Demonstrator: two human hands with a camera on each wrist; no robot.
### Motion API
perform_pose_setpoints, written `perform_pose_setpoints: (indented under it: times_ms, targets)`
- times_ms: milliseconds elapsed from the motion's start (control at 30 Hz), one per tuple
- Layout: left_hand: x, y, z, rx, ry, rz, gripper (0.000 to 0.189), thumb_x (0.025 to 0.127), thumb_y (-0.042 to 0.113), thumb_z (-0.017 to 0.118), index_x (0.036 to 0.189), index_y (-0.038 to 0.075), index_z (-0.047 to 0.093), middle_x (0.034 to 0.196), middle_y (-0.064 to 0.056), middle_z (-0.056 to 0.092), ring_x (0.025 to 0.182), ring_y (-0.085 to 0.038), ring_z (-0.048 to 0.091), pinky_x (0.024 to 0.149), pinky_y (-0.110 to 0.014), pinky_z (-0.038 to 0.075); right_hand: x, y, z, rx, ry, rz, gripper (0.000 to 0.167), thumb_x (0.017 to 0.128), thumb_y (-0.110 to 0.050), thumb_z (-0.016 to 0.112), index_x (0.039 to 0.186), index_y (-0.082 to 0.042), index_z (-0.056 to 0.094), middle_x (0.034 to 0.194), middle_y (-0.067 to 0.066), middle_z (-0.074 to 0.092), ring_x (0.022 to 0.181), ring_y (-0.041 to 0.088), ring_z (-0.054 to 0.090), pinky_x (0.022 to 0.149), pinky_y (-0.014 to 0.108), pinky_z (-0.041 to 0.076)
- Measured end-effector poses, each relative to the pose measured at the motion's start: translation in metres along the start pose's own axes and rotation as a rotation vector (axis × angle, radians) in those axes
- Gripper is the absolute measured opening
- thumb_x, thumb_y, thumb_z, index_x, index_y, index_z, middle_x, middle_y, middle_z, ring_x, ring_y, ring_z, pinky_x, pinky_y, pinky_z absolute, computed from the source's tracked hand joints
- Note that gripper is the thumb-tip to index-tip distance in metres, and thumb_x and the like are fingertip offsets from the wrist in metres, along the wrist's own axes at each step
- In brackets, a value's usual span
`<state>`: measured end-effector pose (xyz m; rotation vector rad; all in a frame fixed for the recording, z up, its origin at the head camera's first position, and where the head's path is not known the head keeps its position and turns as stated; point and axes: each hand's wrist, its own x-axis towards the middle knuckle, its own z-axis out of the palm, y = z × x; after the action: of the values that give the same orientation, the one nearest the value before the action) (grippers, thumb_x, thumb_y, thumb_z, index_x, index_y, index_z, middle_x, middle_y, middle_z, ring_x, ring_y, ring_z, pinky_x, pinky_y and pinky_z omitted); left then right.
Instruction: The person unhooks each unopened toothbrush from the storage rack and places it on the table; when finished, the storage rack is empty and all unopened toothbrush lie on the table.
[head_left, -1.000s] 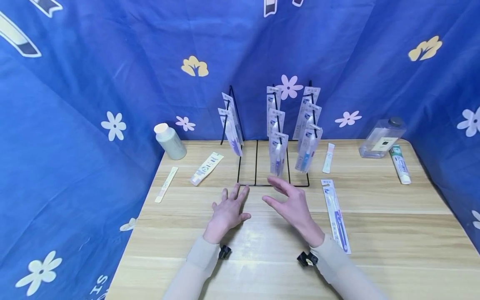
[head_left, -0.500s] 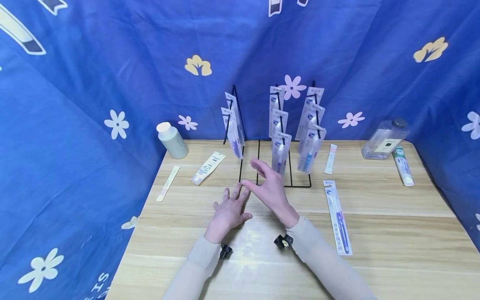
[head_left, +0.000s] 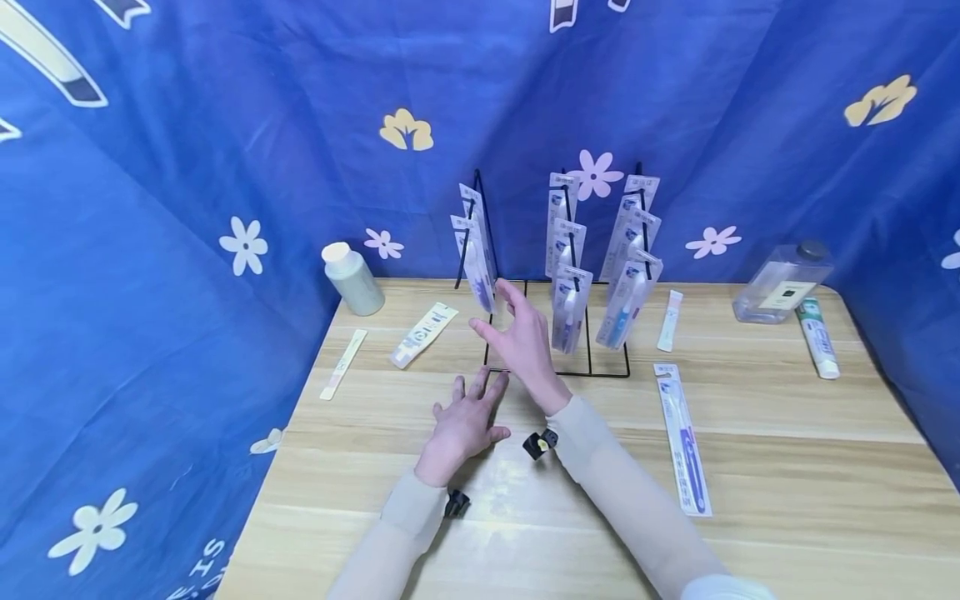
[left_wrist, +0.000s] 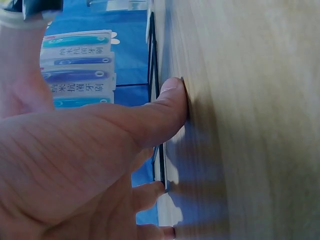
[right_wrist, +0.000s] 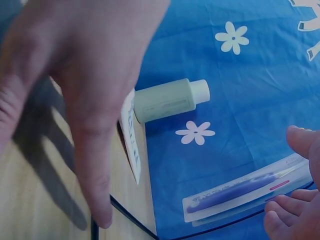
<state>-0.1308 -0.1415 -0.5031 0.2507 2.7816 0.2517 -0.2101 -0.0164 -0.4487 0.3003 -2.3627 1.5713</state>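
Observation:
My left hand (head_left: 465, 421) lies with fingers spread at the front bar of a black wire display rack (head_left: 592, 375); its thumb (left_wrist: 170, 100) touches the tabletop in the left wrist view. My right hand (head_left: 519, 337) reaches over the rack, thumb and fingers apart with nothing between them. Just beyond its fingertips hangs a packaged toothbrush (head_left: 474, 262), purple-handled, in the rack's left row. The same toothbrush pack (right_wrist: 230, 195) shows beside the right fingers in the right wrist view; whether they touch cannot be told. More toothbrush packs hang in the middle row (head_left: 572, 308) and right row (head_left: 628, 300).
Left of the rack are a grey-green bottle (head_left: 352, 279), a flat tube (head_left: 423, 335) and a slim sachet (head_left: 343, 364). To the right lie a toothbrush pack (head_left: 682, 442), another sachet (head_left: 671, 321), a toothpaste tube (head_left: 817, 337) and a clear bottle (head_left: 780, 283). A blue curtain (head_left: 300, 167) stands behind.
My right hand has moved left and forward, from in front of the middle row to the left row. My left hand keeps its place at the rack's front bar.

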Motion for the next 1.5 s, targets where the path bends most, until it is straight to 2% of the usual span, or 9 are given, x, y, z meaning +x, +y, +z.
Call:
perform_pose_setpoints:
  times_ms: [233, 400, 733, 833, 933, 1000, 1200, 1433, 1500]
  targets:
    - [0.000, 0.000, 0.001, 0.008, 0.007, 0.007, 0.094, 0.086, 0.055, 0.074, 0.162, 0.036, 0.022, 0.173, -0.002, 0.014, 0.153, -0.050, 0.020, 0.102, -0.082, 0.035, 0.018, -0.001, 0.010, 0.013, 0.013, 0.009, 0.070, 0.084, -0.026, 0.084, 0.144, -0.008, 0.054, 0.142, 0.010, 0.064, 0.129, 0.027, 0.063, 0.112, 0.041, 0.048]
    - [-0.001, -0.001, 0.001, 0.003, 0.011, 0.006, 0.094, 0.086, 0.054, 0.074, 0.162, 0.036, 0.021, 0.173, -0.003, 0.014, 0.153, -0.051, 0.020, 0.102, -0.082, 0.035, 0.030, -0.004, 0.017, -0.015, 0.010, 0.024, 0.066, 0.083, -0.027, 0.085, 0.141, -0.009, 0.057, 0.137, 0.012, 0.067, 0.127, 0.027, 0.064, 0.111, 0.041, 0.049]
    - [0.001, 0.003, 0.001, 0.011, 0.000, 0.001, 0.095, 0.086, 0.056, 0.073, 0.163, 0.036, 0.020, 0.173, -0.001, 0.014, 0.154, -0.049, 0.019, 0.102, -0.081, 0.035, 0.045, -0.005, 0.020, -0.049, 0.019, 0.027, 0.045, 0.086, -0.024, 0.082, 0.125, -0.008, 0.065, 0.113, 0.013, 0.077, 0.102, 0.029, 0.072, 0.092, 0.045, 0.053]
    - [0.001, 0.004, 0.001, 0.011, -0.003, 0.001, 0.096, 0.086, 0.056, 0.073, 0.163, 0.036, 0.020, 0.173, -0.001, 0.014, 0.154, -0.049, 0.019, 0.103, -0.081, 0.035, 0.047, -0.004, 0.019, -0.040, 0.029, 0.016, 0.038, 0.088, -0.021, 0.080, 0.120, -0.007, 0.066, 0.109, 0.013, 0.078, 0.087, 0.026, 0.071, 0.083, 0.041, 0.052]
    - [0.002, 0.005, 0.001, 0.008, -0.004, -0.001, 0.096, 0.086, 0.056, 0.073, 0.163, 0.037, 0.019, 0.173, -0.001, 0.013, 0.154, -0.049, 0.019, 0.103, -0.081, 0.035, 0.048, -0.003, 0.018, -0.039, 0.037, 0.008, 0.030, 0.090, -0.018, 0.077, 0.115, -0.008, 0.067, 0.101, 0.011, 0.079, 0.069, 0.024, 0.063, 0.072, 0.037, 0.048]
    - [0.002, 0.005, 0.001, 0.006, -0.003, -0.004, 0.096, 0.085, 0.056, 0.073, 0.163, 0.037, 0.019, 0.173, -0.001, 0.013, 0.154, -0.049, 0.019, 0.104, -0.081, 0.034, 0.048, -0.004, 0.018, -0.042, 0.039, 0.004, 0.026, 0.091, -0.017, 0.076, 0.113, -0.008, 0.067, 0.097, 0.011, 0.079, 0.067, 0.023, 0.063, 0.071, 0.036, 0.048]
    - [0.002, 0.004, 0.000, 0.001, 0.005, -0.003, 0.096, 0.085, 0.055, 0.074, 0.163, 0.036, 0.021, 0.173, -0.002, 0.015, 0.154, -0.049, 0.020, 0.103, -0.081, 0.035, 0.046, -0.006, 0.018, -0.053, 0.035, -0.005, 0.019, 0.091, -0.015, 0.075, 0.107, -0.008, 0.066, 0.094, 0.010, 0.079, 0.078, 0.025, 0.069, 0.077, 0.039, 0.050]
    - [0.001, 0.002, 0.001, 0.002, 0.010, -0.001, 0.094, 0.086, 0.054, 0.074, 0.162, 0.035, 0.022, 0.172, -0.002, 0.015, 0.153, -0.050, 0.021, 0.102, -0.081, 0.036, 0.041, -0.010, 0.018, -0.039, 0.039, -0.005, 0.018, 0.093, -0.013, 0.073, 0.106, -0.006, 0.064, 0.096, 0.011, 0.079, 0.064, 0.019, 0.061, 0.061, 0.029, 0.046]
    - [0.002, 0.002, 0.001, 0.003, 0.014, 0.000, 0.094, 0.086, 0.054, 0.074, 0.162, 0.035, 0.022, 0.172, -0.002, 0.016, 0.153, -0.050, 0.021, 0.102, -0.081, 0.036, 0.040, -0.010, 0.018, -0.024, 0.040, -0.006, 0.018, 0.093, -0.013, 0.072, 0.107, -0.006, 0.064, 0.099, 0.012, 0.079, 0.066, 0.019, 0.063, 0.059, 0.028, 0.046]
